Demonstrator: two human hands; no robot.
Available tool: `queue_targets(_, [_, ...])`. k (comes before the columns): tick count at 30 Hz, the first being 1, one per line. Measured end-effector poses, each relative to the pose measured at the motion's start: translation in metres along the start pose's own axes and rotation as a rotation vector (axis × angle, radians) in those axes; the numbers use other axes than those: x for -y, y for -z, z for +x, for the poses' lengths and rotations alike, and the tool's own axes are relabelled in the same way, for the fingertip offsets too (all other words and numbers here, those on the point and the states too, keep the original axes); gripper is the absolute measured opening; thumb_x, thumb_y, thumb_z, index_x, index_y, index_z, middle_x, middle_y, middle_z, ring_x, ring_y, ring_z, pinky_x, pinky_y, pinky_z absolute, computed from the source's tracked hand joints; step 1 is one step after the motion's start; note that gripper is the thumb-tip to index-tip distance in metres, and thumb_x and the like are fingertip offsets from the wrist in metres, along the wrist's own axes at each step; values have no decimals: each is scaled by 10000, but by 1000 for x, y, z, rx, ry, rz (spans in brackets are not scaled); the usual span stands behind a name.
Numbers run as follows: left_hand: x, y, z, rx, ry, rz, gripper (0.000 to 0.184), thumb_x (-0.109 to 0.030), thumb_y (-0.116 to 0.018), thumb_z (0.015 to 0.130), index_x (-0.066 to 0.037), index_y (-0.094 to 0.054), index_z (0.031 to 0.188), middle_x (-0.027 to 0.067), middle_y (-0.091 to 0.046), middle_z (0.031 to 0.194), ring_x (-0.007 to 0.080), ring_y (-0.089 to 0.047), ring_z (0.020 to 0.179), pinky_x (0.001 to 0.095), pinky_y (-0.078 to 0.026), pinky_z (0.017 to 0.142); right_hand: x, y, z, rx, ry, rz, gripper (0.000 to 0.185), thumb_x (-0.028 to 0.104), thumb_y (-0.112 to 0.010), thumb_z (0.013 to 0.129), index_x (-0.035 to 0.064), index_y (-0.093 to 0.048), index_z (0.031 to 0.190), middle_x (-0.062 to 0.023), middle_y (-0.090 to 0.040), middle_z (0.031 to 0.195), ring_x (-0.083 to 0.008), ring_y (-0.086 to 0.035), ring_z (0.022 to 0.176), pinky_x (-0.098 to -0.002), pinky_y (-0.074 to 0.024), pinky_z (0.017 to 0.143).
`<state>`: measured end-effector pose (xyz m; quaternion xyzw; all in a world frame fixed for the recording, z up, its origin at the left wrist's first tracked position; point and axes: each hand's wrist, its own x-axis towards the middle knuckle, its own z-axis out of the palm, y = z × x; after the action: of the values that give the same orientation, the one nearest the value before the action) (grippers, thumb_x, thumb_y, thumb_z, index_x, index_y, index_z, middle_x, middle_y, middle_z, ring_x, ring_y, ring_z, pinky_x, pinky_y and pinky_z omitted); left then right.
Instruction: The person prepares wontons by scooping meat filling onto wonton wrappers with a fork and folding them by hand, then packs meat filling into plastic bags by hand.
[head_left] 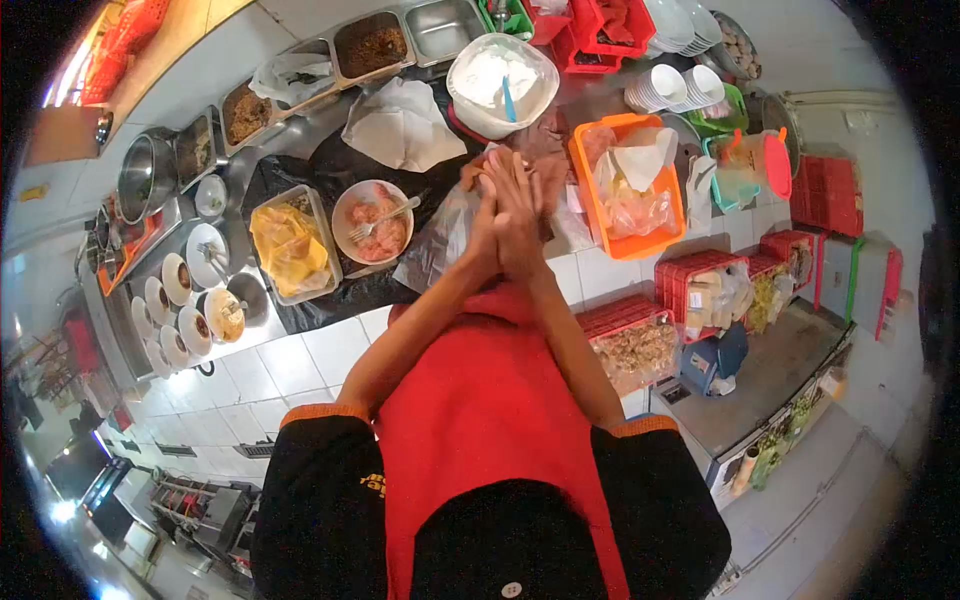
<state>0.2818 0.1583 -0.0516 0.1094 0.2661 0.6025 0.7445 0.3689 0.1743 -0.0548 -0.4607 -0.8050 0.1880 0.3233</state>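
Note:
My left hand (484, 222) and my right hand (521, 215) are pressed palm to palm, their fingers stretched out and pointing away from me. Whatever may lie between the palms is hidden. Beneath and around the fingers are a brown cloth or wrapping (549, 165) and clear plastic (437, 236). Left of my hands, a white bowl (343, 238) holds pinkish minced meat (378, 222) with a fork in it. Just beyond my fingertips stands a white tub (462, 85) of white powder with a blue handle sticking out.
An orange basket (591, 205) with plastic bags is close on the right. A clear container (331, 275) of yellow wrappers sits farther left, near several small bowls (195, 330). Metal trays (440, 35) line the back. Red crates (672, 290) stand below right.

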Motion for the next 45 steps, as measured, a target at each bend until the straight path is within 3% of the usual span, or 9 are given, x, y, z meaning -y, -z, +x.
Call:
queue_targets(5, [-1, 26, 19, -256, 218, -99, 578, -534, -400, 996, -110, -436, 1386, 72, -522, 1292, 201, -560, 1093, 321, -475, 912, 7, -7, -16, 181, -278, 523, 689, 507, -262, 1024, -69, -415, 1369, -218, -406, 1429, -344, -340, 1356, -394, -234, 1128])
queue_targets(8, [51, 108, 39, -147, 172, -329, 500, -452, -352, 1012, -109, -436, 1366, 97, -530, 1243, 261, -474, 1212, 403, -347, 1076, 12, -5, -25, 298, -358, 592, 663, 486, -264, 1032, -74, -447, 1336, -215, -453, 1384, -339, -389, 1314, -370, -263, 1109])
queue_targets(13, [17, 36, 33, -814, 51, -63, 388, -456, -436, 973, -99, -559, 1064, 69, -594, 869, 200, -573, 766, 364, -502, 664, -18, -42, -60, 317, -680, 1053, 701, 527, -256, 1030, -67, -488, 1321, -187, -514, 1338, -281, -462, 1263, -340, -293, 1096])
queue_targets(22, [8, 37, 33, -578, -132, 80, 385, -382, -398, 996, -34, -562, 1018, 93, -610, 849, 209, -591, 644, 353, -513, 585, 3, 27, -16, 182, -873, 2027, 698, 503, -328, 1024, -95, -435, 1366, -204, -449, 1424, -268, -444, 1308, -364, -312, 1114])
queue_targets(27, [11, 32, 35, -514, -668, 763, 370, -329, -353, 1052, -13, -539, 999, 82, -597, 842, 174, -586, 619, 348, -512, 530, -18, 26, -29, 7, -1003, 1537, 479, 412, -461, 998, -22, -602, 1144, -137, -670, 1086, -230, -635, 1007, -379, -483, 931])
queue_targets(31, [1, -6, 27, -419, -145, 376, 353, -252, -433, 1021, 56, -509, 1176, 138, -610, 920, 251, -587, 887, 310, -474, 776, -31, 19, -30, -102, -1182, 1283, 502, 451, -429, 1008, 18, -533, 1240, -103, -623, 1121, -226, -624, 999, -381, -507, 880])
queue_targets(33, [28, 4, 18, -260, -380, 1180, 364, -148, -469, 973, 73, -442, 1261, 222, -566, 1058, 351, -550, 1009, 378, -453, 879, -8, 37, 3, 54, -988, 1991, 535, 479, -398, 1010, 28, -519, 1271, -120, -608, 1172, -259, -606, 1057, -432, -499, 929])
queue_targets(38, [30, 16, 7, 317, -537, 1886, 633, -78, -579, 825, 93, -345, 1388, 310, -219, 1505, 447, -374, 1337, 469, -373, 1069, -102, -30, -38, -4, -1079, 1944, 500, 409, -443, 1000, 5, -522, 1284, -115, -609, 1205, -235, -600, 1080, -381, -500, 950])
queue_targets(45, [2, 27, -16, 102, 150, 1104, 550, -281, -542, 970, -29, -378, 1430, 169, -429, 1413, 289, -527, 1201, 385, -457, 976, -67, 35, 13, -160, -817, 1001, 421, 253, -481, 995, -13, -496, 1320, -111, -610, 1205, -244, -609, 1041, -377, -465, 964])
